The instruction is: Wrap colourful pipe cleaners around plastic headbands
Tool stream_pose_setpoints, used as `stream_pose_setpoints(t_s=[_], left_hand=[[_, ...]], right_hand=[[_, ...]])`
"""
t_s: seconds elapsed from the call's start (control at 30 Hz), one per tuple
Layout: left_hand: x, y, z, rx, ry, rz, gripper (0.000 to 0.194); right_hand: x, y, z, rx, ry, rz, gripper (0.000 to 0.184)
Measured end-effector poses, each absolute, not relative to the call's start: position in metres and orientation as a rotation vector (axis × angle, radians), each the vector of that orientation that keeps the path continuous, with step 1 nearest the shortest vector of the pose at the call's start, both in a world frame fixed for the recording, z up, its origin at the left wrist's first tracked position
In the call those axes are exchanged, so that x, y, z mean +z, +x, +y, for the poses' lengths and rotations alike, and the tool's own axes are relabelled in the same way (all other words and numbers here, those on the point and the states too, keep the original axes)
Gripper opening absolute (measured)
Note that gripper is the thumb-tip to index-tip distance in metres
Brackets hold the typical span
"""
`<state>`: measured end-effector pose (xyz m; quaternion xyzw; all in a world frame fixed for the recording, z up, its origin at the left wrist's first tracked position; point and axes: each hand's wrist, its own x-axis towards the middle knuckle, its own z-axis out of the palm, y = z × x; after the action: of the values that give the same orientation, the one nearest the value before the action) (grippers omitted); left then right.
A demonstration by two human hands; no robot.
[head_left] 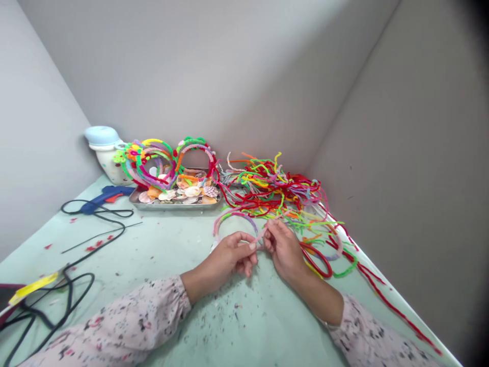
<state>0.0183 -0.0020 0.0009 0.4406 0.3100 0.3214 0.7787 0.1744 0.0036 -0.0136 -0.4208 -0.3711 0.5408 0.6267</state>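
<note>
A headband (234, 214) wrapped in pink and purple fuzzy wire arches over the table just beyond my hands. My left hand (231, 253) is closed near its right end, thumb and forefinger pinching a pale pink pipe cleaner (262, 234). The other end of that pipe cleaner sits between the fingertips of my right hand (284, 248), which is also closed. My fingers partly hide where the pipe cleaner meets the headband.
Behind stands a metal tray (175, 206) of seashells (191, 191) with several decorated headbands (147, 165). A pile of pipe cleaners (267, 183) lies at the back right. To the left are a blue glue gun (100, 200), a black cord (114, 239) and a lidded white cup (110, 160).
</note>
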Motion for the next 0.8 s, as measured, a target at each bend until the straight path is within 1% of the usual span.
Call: stream_pose_setpoints(t_s=[0.17,0.33,0.5,0.8], left_hand=[[-0.001,0.02,-0.003,0.71,0.989,0.731,0.02],[0.0,0.02,-0.004,0.71,0.97,0.739,0.022],[0.0,0.019,-0.004,0.658,0.972,0.71,0.026],[0.004,0.02,-0.006,0.605,0.914,0.647,0.022]], right_hand=[[-0.017,0.181,0.008,1.117,-1.027,-0.934,0.029],[-0.02,0.186,0.01,1.029,-1.069,-0.983,0.028],[-0.017,0.185,0.009,1.06,-1.021,-0.947,0.025],[-0.01,0.179,0.009,1.157,-0.977,-0.798,0.028]])
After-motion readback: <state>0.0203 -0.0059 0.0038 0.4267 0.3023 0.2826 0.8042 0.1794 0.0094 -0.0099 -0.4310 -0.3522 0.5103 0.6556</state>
